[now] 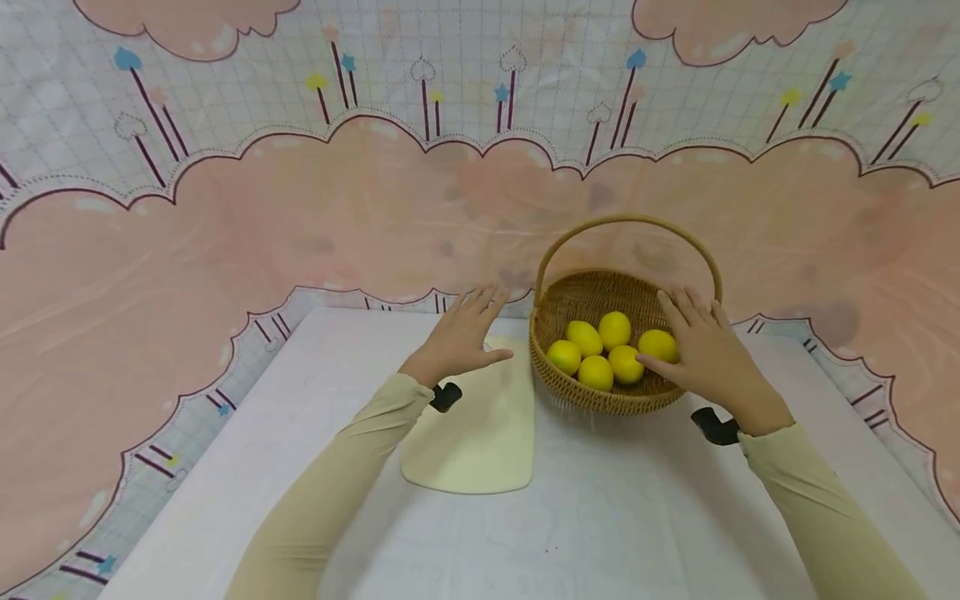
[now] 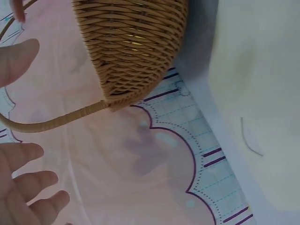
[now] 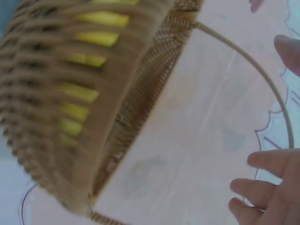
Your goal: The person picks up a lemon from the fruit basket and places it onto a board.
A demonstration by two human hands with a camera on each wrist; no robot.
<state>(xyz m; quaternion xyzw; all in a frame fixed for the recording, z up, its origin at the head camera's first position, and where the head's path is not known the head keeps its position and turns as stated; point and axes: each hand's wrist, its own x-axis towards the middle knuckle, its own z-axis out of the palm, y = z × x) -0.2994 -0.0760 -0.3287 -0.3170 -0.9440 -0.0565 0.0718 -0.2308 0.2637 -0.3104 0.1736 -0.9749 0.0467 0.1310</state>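
A brown wicker basket (image 1: 592,402) with a tall arched handle (image 1: 626,218) stands toward the back of the table, holding several yellow lemons (image 1: 615,331). My right hand (image 1: 701,346) is over the basket's right side, fingers straight and spread, overlapping its rim in the head view; it holds nothing. My left hand (image 1: 468,333) hovers left of the basket, above the far end of a cream cutting board (image 1: 480,442), fingers extended and thumb out, also holding nothing. The left wrist view shows the wicker side (image 2: 136,42) beyond the left fingers (image 2: 35,185).
The white table (image 1: 600,517) runs up to a pink and white patterned cloth (image 1: 420,208) hanging at the back and sides. Black wrist cameras sit on both wrists. The cutting board lies flat just left of the basket.
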